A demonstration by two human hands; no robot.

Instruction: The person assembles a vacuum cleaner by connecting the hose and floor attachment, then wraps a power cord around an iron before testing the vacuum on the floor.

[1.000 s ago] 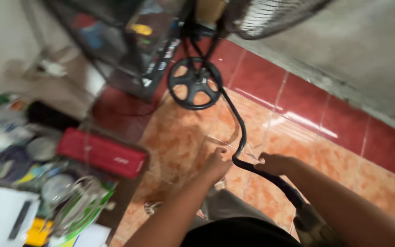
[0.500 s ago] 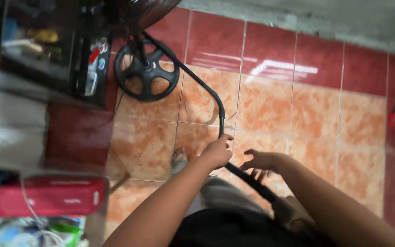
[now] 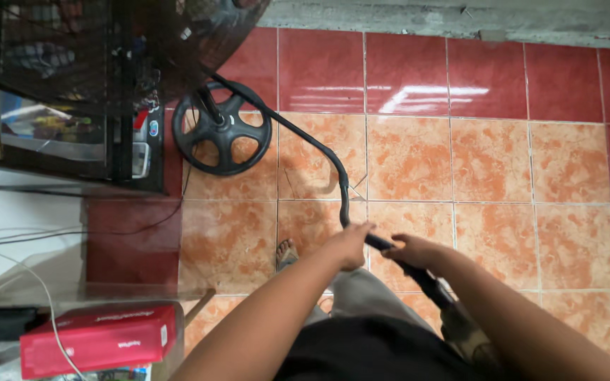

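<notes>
Left hand (image 3: pixel 351 245) and right hand (image 3: pixel 412 252) both closed around black curved tube (image 3: pixel 340 180) above tiled floor (image 3: pixel 495 176), red box (image 3: pixel 97 339) lying shut on glass worktop (image 3: pixel 72 293).

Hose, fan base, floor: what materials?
Hose: looks like matte black rubber or plastic; it bends smoothly.
Fan base: black spoked disc, likely plastic or painted metal; unclear which.
Floor: glazed ceramic tile, with glossy reflections and grout lines.
</notes>
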